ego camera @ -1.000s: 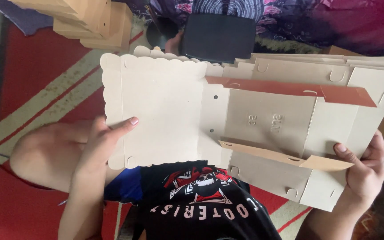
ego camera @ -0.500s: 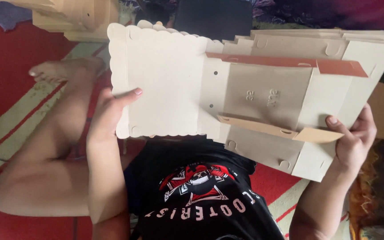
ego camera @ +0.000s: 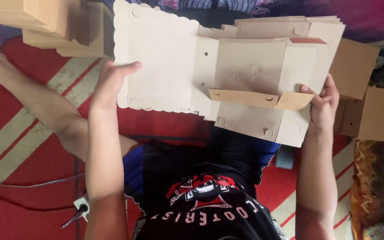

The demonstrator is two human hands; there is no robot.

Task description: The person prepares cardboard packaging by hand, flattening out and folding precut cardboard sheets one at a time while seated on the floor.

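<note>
Since half a second before, the flat cardboard box blank [ego camera: 227, 75] had slid up and toward the far side of the head view, and its reddish-brown flap, which had run as a long strip across the top of the panel, showed only as a small sliver at the far right corner.

Seen from the head camera, the left hand [ego camera: 110, 84] held the blank's scalloped left edge — thumb lying over the front face, the remaining fingers hidden behind the card, so closed on it. The right hand [ego camera: 323, 104] gripped the right edge, fingers [ego camera: 310, 91] curled over the front beside a folded brown flap [ego camera: 258, 98] that stood out from the middle panel. The blank hung in the air between both hands, above the person's lap and black printed shirt [ego camera: 205, 200], tilted slightly down to the right.

On the floor lay a red rug with cream stripes [ego camera: 18, 146]. At far left sat a stack of folded cardboard boxes [ego camera: 36, 22]; at right, more brown cardboard pieces [ego camera: 370, 102] lay just beyond the right hand. A thin cable [ego camera: 32, 183] crossed the rug at near left.
</note>
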